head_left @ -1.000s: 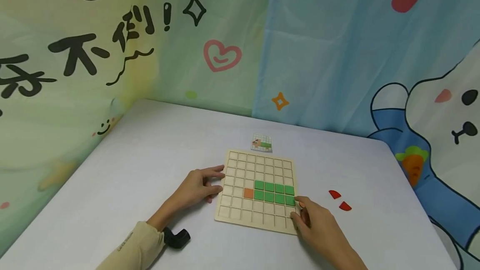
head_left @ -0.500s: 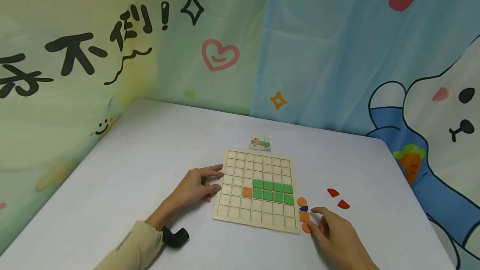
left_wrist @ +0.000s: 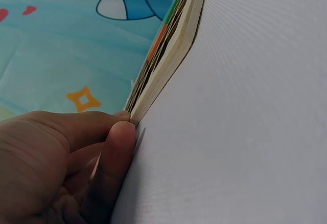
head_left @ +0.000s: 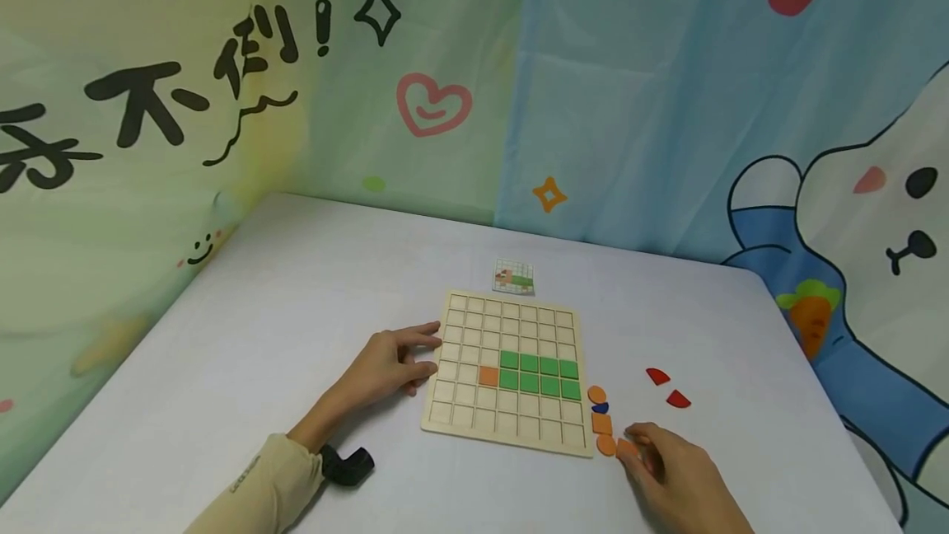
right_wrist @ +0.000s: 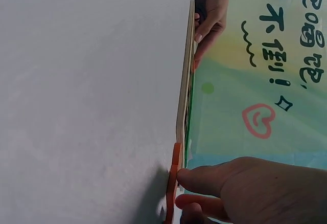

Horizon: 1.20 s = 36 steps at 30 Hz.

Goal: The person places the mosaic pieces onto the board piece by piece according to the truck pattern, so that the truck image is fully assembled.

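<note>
A wooden grid board (head_left: 489,423) lies on the white table, with several green squares (head_left: 539,374) and an orange square (head_left: 488,376) in its cells. At its left edge, the fingertips of my left hand (head_left: 387,363) touch the rim, the fingers loosely extended. Right of the board, my right hand (head_left: 680,472) pinches an orange piece (head_left: 626,446) close over the table, partly hidden by thumb and index finger. Beside it stands a column of loose pieces: an orange disc (head_left: 596,395), a blue rounded piece (head_left: 600,408), an orange square tile (head_left: 602,423) and a second orange disc (head_left: 606,445).
Two red quarter-round pieces (head_left: 668,388) lie farther right on the table. Beyond the board is a small picture card (head_left: 514,277) with a gridded pattern. A black curved object (head_left: 347,466) sits at the left wrist. Printed curtains (head_left: 593,89) rise behind the table.
My right hand has moved right, away from the board's edge, uncovering the column of orange and blue pieces. An orange piece now shows at its fingertips. The left hand stays at the rim.
</note>
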Each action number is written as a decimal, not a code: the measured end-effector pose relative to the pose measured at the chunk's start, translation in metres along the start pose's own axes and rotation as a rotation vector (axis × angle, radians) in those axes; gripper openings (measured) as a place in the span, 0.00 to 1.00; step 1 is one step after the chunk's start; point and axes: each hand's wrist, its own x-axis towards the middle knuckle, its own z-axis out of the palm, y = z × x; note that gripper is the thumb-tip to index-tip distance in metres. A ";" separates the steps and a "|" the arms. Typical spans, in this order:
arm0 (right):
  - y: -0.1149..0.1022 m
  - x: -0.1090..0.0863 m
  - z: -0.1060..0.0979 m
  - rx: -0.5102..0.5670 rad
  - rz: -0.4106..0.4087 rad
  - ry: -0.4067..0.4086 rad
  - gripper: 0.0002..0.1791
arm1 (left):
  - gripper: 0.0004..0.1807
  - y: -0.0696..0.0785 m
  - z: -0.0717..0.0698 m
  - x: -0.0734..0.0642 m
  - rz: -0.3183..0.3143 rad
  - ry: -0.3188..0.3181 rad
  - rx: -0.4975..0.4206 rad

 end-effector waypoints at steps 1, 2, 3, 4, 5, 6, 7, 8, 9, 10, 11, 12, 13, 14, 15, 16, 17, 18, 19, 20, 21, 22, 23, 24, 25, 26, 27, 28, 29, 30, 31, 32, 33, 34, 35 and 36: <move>0.001 0.000 0.000 -0.005 0.000 -0.003 0.23 | 0.24 0.000 0.000 0.000 0.000 0.000 0.000; 0.001 -0.001 -0.001 -0.008 0.000 -0.007 0.23 | 0.24 0.000 0.000 0.000 0.002 0.000 0.001; 0.002 -0.001 -0.001 -0.010 0.002 -0.012 0.22 | 0.24 0.000 0.000 0.000 0.002 0.000 0.002; 0.003 -0.002 -0.001 -0.011 0.005 -0.019 0.22 | 0.24 0.000 0.000 0.000 0.003 -0.001 0.003; 0.003 -0.002 -0.002 -0.013 0.010 -0.028 0.22 | 0.24 0.000 0.000 0.000 0.003 -0.002 0.001; 0.004 -0.002 -0.002 -0.014 0.018 -0.038 0.21 | 0.24 0.000 0.000 0.000 0.005 -0.001 0.000; 0.004 -0.002 -0.001 -0.018 0.022 -0.045 0.21 | 0.24 0.000 0.000 0.000 0.006 -0.001 -0.001; 0.005 -0.002 -0.001 -0.020 0.028 -0.053 0.21 | 0.24 0.000 0.000 0.000 0.007 -0.001 -0.002; 0.006 -0.002 -0.001 -0.023 0.035 -0.061 0.21 | 0.24 0.000 0.000 0.000 0.007 -0.001 -0.003; 0.007 -0.003 -0.001 -0.025 0.041 -0.067 0.22 | 0.24 0.000 0.000 0.000 0.009 -0.002 -0.005; 0.009 -0.003 -0.001 -0.027 0.045 -0.073 0.22 | 0.24 -0.001 0.000 0.000 0.012 -0.003 -0.005; 0.010 -0.003 -0.001 -0.026 0.049 -0.076 0.22 | 0.24 -0.001 0.000 0.000 0.013 -0.004 -0.004; 0.011 -0.004 -0.001 -0.025 0.054 -0.078 0.22 | 0.24 -0.001 0.000 0.001 0.016 -0.004 -0.002; 0.012 -0.004 -0.001 -0.022 0.060 -0.081 0.22 | 0.24 -0.001 0.000 0.001 0.016 -0.004 0.000; 0.013 -0.004 -0.001 -0.020 0.062 -0.082 0.22 | 0.24 -0.001 0.000 0.001 0.016 -0.004 0.001; 0.014 -0.004 -0.001 -0.018 0.063 -0.081 0.22 | 0.24 -0.001 0.000 0.001 0.015 -0.004 0.001; 0.014 -0.004 -0.001 -0.016 0.064 -0.082 0.22 | 0.24 -0.001 0.000 0.001 0.013 -0.002 0.003; 0.014 -0.003 -0.001 -0.016 0.064 -0.081 0.21 | 0.24 0.000 0.000 0.001 0.010 -0.001 0.004; 0.015 -0.003 -0.001 -0.014 0.064 -0.082 0.21 | 0.24 0.000 0.000 0.001 0.008 0.000 0.005; 0.015 -0.003 -0.001 -0.015 0.064 -0.083 0.21 | 0.24 0.000 0.000 0.001 0.005 0.001 0.006; 0.015 -0.002 0.000 -0.017 0.063 -0.084 0.21 | 0.24 0.000 -0.001 0.000 0.003 0.002 0.008; 0.015 -0.002 0.000 -0.017 0.065 -0.086 0.21 | 0.24 0.000 -0.001 0.000 0.009 0.000 0.012; 0.015 -0.002 0.000 -0.017 0.066 -0.087 0.21 | 0.24 0.000 -0.001 0.000 0.009 0.000 0.015; 0.015 -0.002 0.000 -0.019 0.065 -0.086 0.21 | 0.24 0.000 -0.001 0.000 0.008 0.000 0.016; 0.015 -0.002 0.000 -0.018 0.067 -0.087 0.21 | 0.24 0.001 -0.001 0.000 0.008 -0.001 0.018; 0.015 -0.002 0.000 -0.020 0.066 -0.085 0.21 | 0.24 0.001 -0.001 0.000 0.008 -0.001 0.019; 0.015 -0.002 0.000 -0.022 0.066 -0.084 0.21 | 0.24 0.001 -0.001 0.000 0.008 -0.002 0.018; 0.015 -0.002 0.000 -0.023 0.067 -0.082 0.21 | 0.24 0.001 -0.001 0.000 0.008 -0.003 0.017; 0.015 -0.002 -0.001 -0.025 0.066 -0.078 0.21 | 0.24 0.001 -0.001 0.000 0.002 -0.001 0.015; 0.015 -0.003 -0.001 -0.028 0.066 -0.075 0.22 | 0.24 0.001 -0.001 0.000 0.004 -0.002 0.013; 0.015 -0.003 -0.001 -0.027 0.068 -0.071 0.22 | 0.24 0.001 -0.001 0.000 0.006 -0.002 0.013; 0.015 -0.003 -0.001 -0.027 0.070 -0.065 0.22 | 0.24 0.001 -0.001 0.000 0.007 -0.002 0.013; 0.015 -0.003 -0.002 -0.024 0.073 -0.062 0.22 | 0.24 0.000 -0.001 0.000 0.010 -0.003 0.013; 0.015 -0.003 -0.002 -0.020 0.074 -0.057 0.22 | 0.24 0.000 -0.001 0.000 0.010 -0.003 0.012; 0.015 -0.004 -0.002 -0.019 0.075 -0.052 0.21 | 0.24 0.000 -0.001 0.000 0.010 -0.004 0.011; 0.015 -0.004 -0.002 -0.015 0.077 -0.049 0.21 | 0.24 0.000 -0.001 0.000 0.009 -0.004 0.011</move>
